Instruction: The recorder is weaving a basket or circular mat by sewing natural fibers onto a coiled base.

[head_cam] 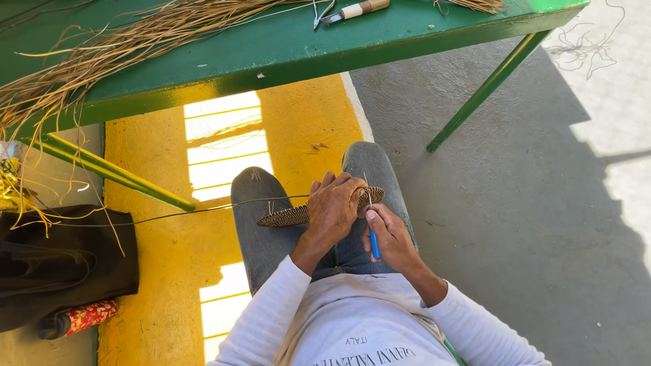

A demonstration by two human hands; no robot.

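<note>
Green bench [285, 47]: long painted work surface across the top of the view, carrying a spread bundle of dry straw fibres [102, 54] and, near its far edge, a knife-like tool with a wrapped handle [356, 9]. Floor: yellow-painted strip [163, 257] at the person's left, grey concrete at the right. Dark bag [61, 264]: slumped on the floor at far left, a red patterned cylinder [88, 316] lying beside it. Woven coil disc [285, 216]: flat, tightly stitched brown piece held above the knees, edge-on to the camera, one long fibre trailing away from it toward the left. Left hand [333, 209]: clenched over the disc's middle, fingers wrapped across its top, so the piece juts out on both sides of the grasp. Right hand [390, 237]: pinched around a blue-handled awl [373, 240], thumb on the shaft, the thin metal tip reaching up to the disc's right rim just beside the left fingertips. Handling judgement: the stitch goes best with the disc held steady near the working edge, and the tip eased between coils, angled away from the holding fingers.
</note>
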